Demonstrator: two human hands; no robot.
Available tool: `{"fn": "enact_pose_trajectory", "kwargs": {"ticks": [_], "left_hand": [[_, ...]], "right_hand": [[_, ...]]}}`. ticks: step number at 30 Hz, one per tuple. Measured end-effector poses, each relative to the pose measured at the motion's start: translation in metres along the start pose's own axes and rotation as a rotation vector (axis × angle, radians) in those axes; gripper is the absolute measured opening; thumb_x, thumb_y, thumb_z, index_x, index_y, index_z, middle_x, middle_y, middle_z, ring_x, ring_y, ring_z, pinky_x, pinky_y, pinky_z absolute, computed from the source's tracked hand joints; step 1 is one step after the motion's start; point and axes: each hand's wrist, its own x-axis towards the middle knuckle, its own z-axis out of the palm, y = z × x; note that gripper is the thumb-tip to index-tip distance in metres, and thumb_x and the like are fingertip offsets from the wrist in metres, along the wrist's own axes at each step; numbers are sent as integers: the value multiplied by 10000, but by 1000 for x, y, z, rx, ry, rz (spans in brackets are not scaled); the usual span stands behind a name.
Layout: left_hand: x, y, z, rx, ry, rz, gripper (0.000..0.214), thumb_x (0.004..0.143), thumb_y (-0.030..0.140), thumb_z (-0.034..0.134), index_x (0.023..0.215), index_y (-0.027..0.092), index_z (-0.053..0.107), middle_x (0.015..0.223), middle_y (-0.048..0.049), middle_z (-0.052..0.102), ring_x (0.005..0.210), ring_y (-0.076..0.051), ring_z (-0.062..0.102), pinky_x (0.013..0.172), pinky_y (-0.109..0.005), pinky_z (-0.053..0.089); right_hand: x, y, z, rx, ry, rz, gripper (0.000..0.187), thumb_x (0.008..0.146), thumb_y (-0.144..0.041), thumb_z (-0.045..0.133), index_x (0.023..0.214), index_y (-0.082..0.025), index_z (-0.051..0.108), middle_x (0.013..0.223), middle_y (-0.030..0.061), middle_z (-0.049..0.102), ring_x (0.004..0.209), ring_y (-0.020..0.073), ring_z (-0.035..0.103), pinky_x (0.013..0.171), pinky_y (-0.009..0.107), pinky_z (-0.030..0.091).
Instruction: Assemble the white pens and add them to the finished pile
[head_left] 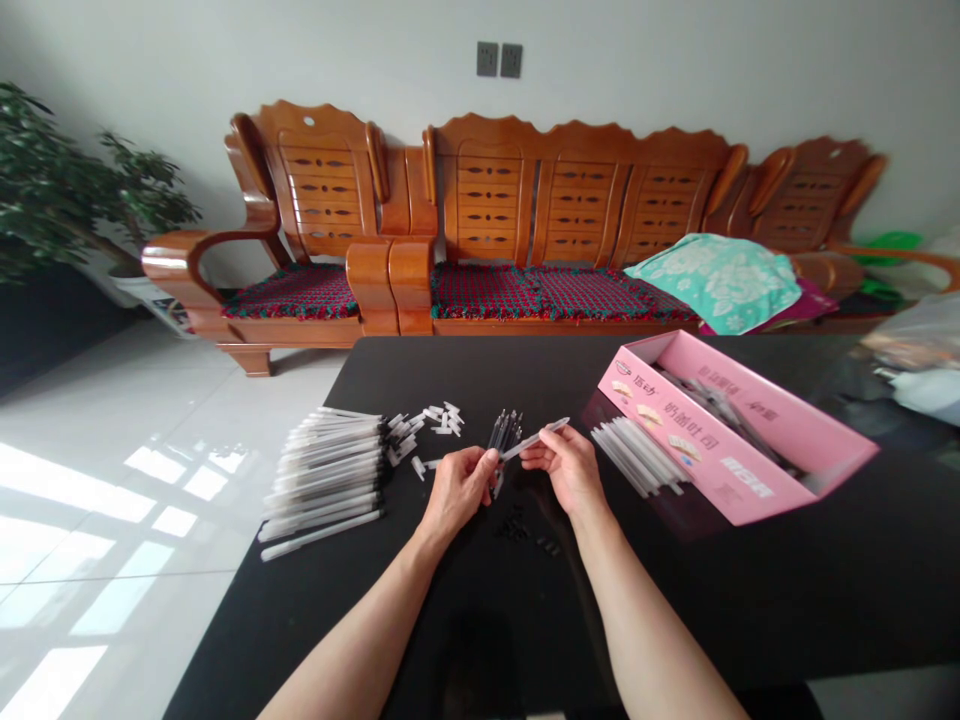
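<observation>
Evidently, both hands meet over the middle of the counter [817, 590], a smooth, dark slab with a soft sheen. The right hand [567, 464] pinches a pen [534, 438], a slim, straight, translucent tube, between thumb and fingertips near its far end. The left hand [465, 482] is closed, thumb and forefinger gripping the pen's other end; whether it also touches the refills [505, 428] just beyond it, a bunch of thin dark rods with pointed tips, I cannot tell. The pen is tilted, slanting up toward the right.

Along the counter's left edge lies a pile [326, 472] of frosted, cylindrical pens with dark ends, stacked roughly parallel. Between that pile and the refills are short white caps [447, 418], loosely scattered. Small black pieces [514, 524] sit nearer the front edge, between the forearms. To the right, several whitish tubes [636, 456] lie side by side next to a pink box [667, 432], long, printed, open-topped and glossy, angled from near the far edge toward the right.
</observation>
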Motion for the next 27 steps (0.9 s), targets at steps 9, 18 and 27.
{"fn": "enact_pose_trajectory", "kwargs": {"ticks": [9, 18, 27], "left_hand": [[1, 2, 1, -59, 26, 3, 341, 760, 446, 720, 920, 161, 620, 572, 42, 584, 397, -77, 496, 355, -153, 340], [1, -1, 1, -10, -7, -8, 358, 815, 493, 641, 748, 142, 613, 524, 15, 577, 378, -71, 490, 341, -141, 314], [-1, 1, 2, -59, -59, -44, 465, 878, 568, 507, 801, 129, 640, 593, -30, 625, 378, -87, 513, 306, -154, 320]], "right_hand": [[1, 2, -1, -4, -9, -3, 271, 705, -291, 807, 786, -166, 580, 665, 62, 747, 551, 213, 727, 482, 272, 609], [1, 2, -1, -3, -23, 2, 264, 712, -285, 799, 792, -165, 577, 672, 66, 749, 555, 218, 728, 478, 276, 607], [1, 3, -2, -1, -22, 2, 259, 715, -290, 802, 789, -168, 585, 679, 64, 751, 557, 215, 729, 478, 270, 606]]}}
